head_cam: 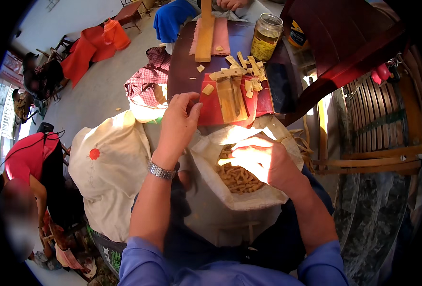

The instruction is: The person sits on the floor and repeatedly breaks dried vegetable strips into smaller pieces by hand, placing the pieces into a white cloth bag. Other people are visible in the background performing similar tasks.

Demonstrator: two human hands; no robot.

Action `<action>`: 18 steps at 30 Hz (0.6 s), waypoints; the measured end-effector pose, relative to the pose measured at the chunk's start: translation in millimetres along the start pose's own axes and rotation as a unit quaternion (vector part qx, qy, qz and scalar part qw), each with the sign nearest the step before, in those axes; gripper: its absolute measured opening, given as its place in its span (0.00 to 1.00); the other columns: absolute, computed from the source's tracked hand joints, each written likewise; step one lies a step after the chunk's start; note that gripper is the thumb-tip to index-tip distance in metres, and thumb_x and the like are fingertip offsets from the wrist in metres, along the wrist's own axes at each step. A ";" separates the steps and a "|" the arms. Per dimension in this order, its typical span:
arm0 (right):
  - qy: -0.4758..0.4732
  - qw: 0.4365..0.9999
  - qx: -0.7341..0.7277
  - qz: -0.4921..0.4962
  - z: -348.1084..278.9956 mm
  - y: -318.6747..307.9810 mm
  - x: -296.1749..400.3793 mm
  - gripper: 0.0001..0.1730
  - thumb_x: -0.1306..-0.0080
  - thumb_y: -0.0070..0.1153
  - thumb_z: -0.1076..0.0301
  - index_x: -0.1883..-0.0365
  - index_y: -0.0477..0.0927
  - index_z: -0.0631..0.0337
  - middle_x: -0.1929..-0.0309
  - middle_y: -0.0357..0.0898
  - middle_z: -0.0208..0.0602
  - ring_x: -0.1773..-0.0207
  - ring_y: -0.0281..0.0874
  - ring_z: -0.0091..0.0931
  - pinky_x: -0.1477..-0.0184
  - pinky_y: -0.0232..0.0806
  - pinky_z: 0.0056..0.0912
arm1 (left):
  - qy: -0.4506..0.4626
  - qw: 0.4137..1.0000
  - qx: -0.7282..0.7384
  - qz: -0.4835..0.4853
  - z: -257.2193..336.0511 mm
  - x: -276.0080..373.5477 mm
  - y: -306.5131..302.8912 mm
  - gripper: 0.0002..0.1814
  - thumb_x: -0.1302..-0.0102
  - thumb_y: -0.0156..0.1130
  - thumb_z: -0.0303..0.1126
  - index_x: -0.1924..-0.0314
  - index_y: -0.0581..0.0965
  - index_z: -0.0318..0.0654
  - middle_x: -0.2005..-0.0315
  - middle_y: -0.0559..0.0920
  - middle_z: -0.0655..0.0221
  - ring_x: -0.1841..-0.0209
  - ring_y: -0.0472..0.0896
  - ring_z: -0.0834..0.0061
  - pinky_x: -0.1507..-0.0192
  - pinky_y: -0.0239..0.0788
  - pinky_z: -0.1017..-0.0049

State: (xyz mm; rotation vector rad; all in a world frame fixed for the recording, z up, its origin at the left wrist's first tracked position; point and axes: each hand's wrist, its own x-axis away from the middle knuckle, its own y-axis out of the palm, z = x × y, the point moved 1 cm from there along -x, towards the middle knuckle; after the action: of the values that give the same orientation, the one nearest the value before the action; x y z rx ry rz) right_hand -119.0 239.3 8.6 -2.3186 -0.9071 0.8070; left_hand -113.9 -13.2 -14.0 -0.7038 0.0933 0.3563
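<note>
My left hand (180,119) is raised beside the near edge of a small dark table (182,53), thumb and fingers apart, with nothing visible in it. In bright sunlight, my right hand (264,161) is over an open white woven sack (211,178). A small pale stick-like piece (225,162) shows at its fingertips, though glare blurs the grip. Inside the sack lie many short tan pieces (243,180), possibly dried root. On the table, a slotted wooden block (229,102) rests on a red cover (209,111). Pale flat strips (254,68) are strewn around its far end.
A glass jar of yellowish liquid (266,39) stands at the table's far right. An upright wooden bar (204,43) rests on pink cloth (223,35). Cream cloth (107,178) bulges at left. A dark red chair (343,68) flanks the right. Other people are across the table and at left.
</note>
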 end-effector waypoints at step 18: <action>0.020 0.993 -0.108 -0.040 11.4 -6.7 20.7 0.12 0.30 0.59 0.68 0.51 0.85 0.59 0.52 0.85 0.36 0.48 0.83 0.33 0.44 0.76 0.35 | 0.018 0.989 -0.073 0.128 15.0 -58.1 -19.7 0.10 0.31 0.68 0.35 0.60 0.84 0.34 0.65 0.81 0.64 0.66 0.81 0.73 0.61 0.73 0.71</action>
State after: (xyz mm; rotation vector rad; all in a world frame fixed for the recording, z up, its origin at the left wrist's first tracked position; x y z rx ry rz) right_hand -117.2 261.5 -1.9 -2.4538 -1.1104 0.6534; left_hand -162.0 -34.1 21.4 -0.8469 0.1948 0.6016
